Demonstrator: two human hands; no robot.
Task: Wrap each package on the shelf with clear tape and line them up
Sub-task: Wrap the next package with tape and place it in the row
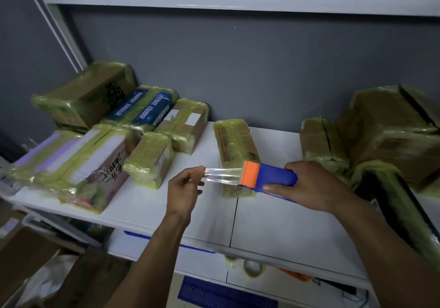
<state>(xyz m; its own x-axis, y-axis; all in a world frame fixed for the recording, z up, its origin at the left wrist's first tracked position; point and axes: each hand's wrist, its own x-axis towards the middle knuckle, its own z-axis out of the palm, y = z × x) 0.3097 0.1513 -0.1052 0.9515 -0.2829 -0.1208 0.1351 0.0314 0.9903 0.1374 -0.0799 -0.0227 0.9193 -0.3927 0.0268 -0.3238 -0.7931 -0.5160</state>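
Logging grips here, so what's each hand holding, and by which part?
The right hand grips the blue and orange tape dispenser by its blue body; the left hand pinches the free end of the clear tape drawn from it.

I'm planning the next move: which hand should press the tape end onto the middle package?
Left: the left hand pinches the tape by its end beside the package; the right hand grips the dispenser.

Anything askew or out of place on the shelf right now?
Yes. The brown box at the back left sits tilted, one end raised, not flat on the shelf. The tape stretched from the dispenser to the left hand looks creased, not flat.
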